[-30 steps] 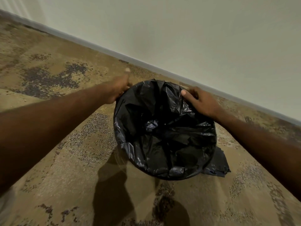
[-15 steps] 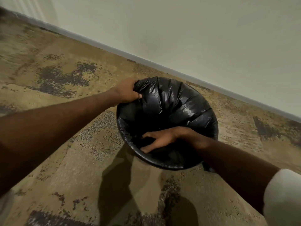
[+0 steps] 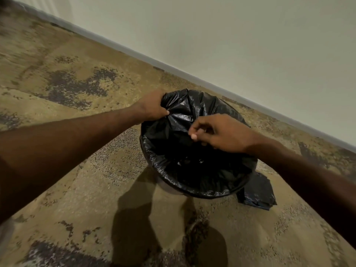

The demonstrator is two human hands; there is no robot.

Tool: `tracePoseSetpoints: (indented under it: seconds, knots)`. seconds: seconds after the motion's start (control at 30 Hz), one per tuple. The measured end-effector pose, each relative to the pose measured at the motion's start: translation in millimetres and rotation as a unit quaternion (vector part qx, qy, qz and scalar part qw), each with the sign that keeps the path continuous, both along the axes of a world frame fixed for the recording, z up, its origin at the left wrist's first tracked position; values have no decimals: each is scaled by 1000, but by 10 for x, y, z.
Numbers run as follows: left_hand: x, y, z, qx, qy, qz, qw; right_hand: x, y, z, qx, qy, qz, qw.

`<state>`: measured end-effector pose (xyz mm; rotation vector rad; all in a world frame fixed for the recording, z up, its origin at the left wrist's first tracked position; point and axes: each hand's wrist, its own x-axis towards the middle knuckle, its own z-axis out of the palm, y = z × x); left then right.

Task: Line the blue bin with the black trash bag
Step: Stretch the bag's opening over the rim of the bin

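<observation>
1. Grip: a fold of the glossy, crinkled black plastic trash bag [image 3: 194, 112] is pinched at the far-left rim by the left hand [image 3: 151, 108], thumb pressed on top. The right hand [image 3: 221, 132] is curled over the bin mouth, thumb and forefinger drawn together w/ a bit of film apparently nipped between them; whether film is actually caught there can't be told for sure.

2. Change: half a sec ago the right hand was laid flat inside the bag, pressing it down; now it's been lifted to mouth level in a pinch. The left-hand grip at the rim has been kept. Judged: the push-down is done & slack is being gathered/pulled toward the rim.

3. Task state: the bag is seated in the round bin, film folded over the near rim [image 3: 192, 191] w/ fine gathers. The blue bin itself is almost wholly covered; only a pale sliver of wall [image 3: 169, 189] is seen under the near edge. Far side is bunched in loose folds, so lining is judged nearly done, not tidy.

4. Surroundings: a flat folded piece of black plastic [image 3: 258, 193] lies on the mottled tan carpet [image 3: 77, 180] just beside the bin at its right. A plain pale wall [image 3: 231, 45] w/ grey baseboard runs behind.
</observation>
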<state>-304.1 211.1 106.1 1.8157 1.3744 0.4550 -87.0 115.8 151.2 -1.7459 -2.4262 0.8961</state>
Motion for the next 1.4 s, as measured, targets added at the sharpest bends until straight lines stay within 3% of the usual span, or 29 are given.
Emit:
tracePoseSetpoints:
  seconds: [0.07, 0.13, 0.27, 0.4, 0.5, 0.57, 0.67, 0.77, 0.83, 0.9, 1.0, 1.1, 1.23, 1.4]
  knots:
    - [28, -12, 20, 3, -1, -1, 1000, -23, 135, -150, -103, 91, -96, 986]
    - [42, -31, 23, 8, -3, -1, 1000, 5, 324, -387, -183, 111, -190, 958]
    - [43, -98, 11, 13, -20, 3, 1000, 148, 633, -784, -168, 135, -264, 940]
    - [60, -154, 36, 27, -27, 5, 999, 125, 607, -731, -169, 103, -255, 946]
    - [71, -177, 37, 16, -43, 16, 999, -55, 310, -475, -52, 46, -228, 971]
    - [73, -185, 24, -13, -90, 30, 995, -305, -86, -350, -7, 110, -200, 974]
    - [113, -202, 14, -78, -163, 80, 980, -726, -627, -309, -130, 261, -157, 944]
    - [161, -235, 42, -116, -185, 100, 971, -926, -756, -428, -191, 270, -112, 937]
    - [176, -251, 51, -119, -190, 94, 970, -933, -749, -368, -213, 257, -136, 933]
    - [180, -265, 54, -130, -210, 92, 965, -842, -807, -307, -160, 276, -132, 939]
    - [148, -278, 34, -133, -212, 87, 964, -538, -1072, -205, 8, 136, -91, 986]
    - [89, -274, 6, -129, -210, 94, 965, -164, -1399, -176, 136, 4, -26, 990]
    - [42, -283, -17, -125, -197, 87, 968, 243, -1592, -296, 126, -76, 55, 988]
    - [2, -309, -51, -127, -197, 89, 968, 674, -1643, -382, 188, -56, 64, 979]
